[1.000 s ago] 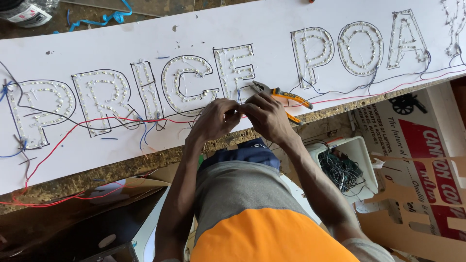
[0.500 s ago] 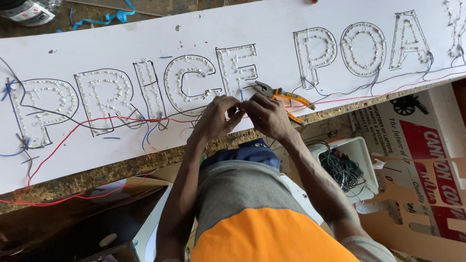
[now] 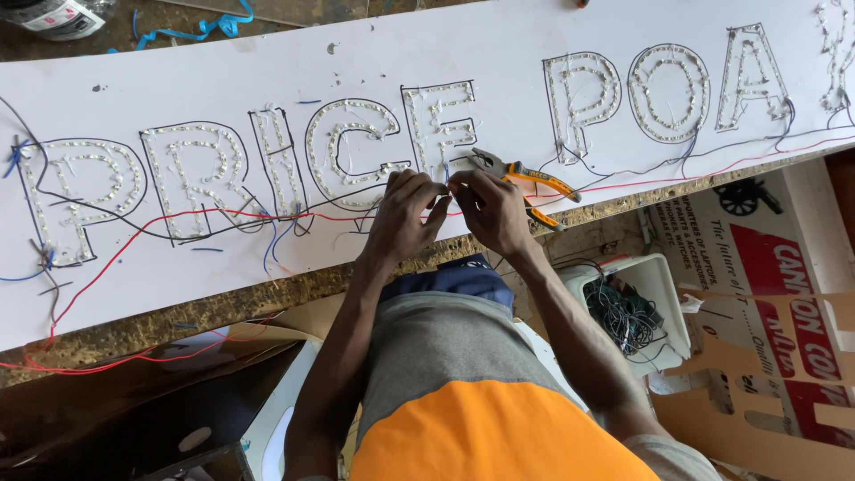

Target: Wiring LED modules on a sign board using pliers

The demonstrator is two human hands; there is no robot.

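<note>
two hands: both meet at the near middle of a long white sign board [image 3: 534, 36], fingertips pinched together on a thin wire end [image 3: 443, 189].
far left: red wire [image 3: 134, 240] and black wire trail loosely across the board's lower edge, looping past the first outlined letter [image 3: 80, 200], which is filled with small white bulbs.
left hand [image 3: 403, 214]: comes up from below, forearm nearly upright in the head view, fingers curled and closed on the wire from the left side.
wire end: lies right between the two hands, just below the fifth letter [image 3: 441, 125]; its run goes left to right along the board's long axis, so each hand holds one side of it. whether the two strands are already twisted together is too small to tell.
right hand [image 3: 488, 207]: angles in from the lower right, knuckles up, thumb and fingers closed on the same wire, touching the left hand's fingertips. neither hand is nearer; both are on it.
pliers [image 3: 525, 183]: orange-handled, lying flat on the board just beside the right hand, its head toward the hands, handles pointing away to the right, held by nobody.
right of board: more bulb-filled letters [image 3: 663, 93] with thin wires running beneath them.
lower right: a white tub [image 3: 663, 294] holding a tangle of dark wire, next to flat cardboard [image 3: 775, 294].
foreground: the person's grey and orange shirt [image 3: 463, 392].
</note>
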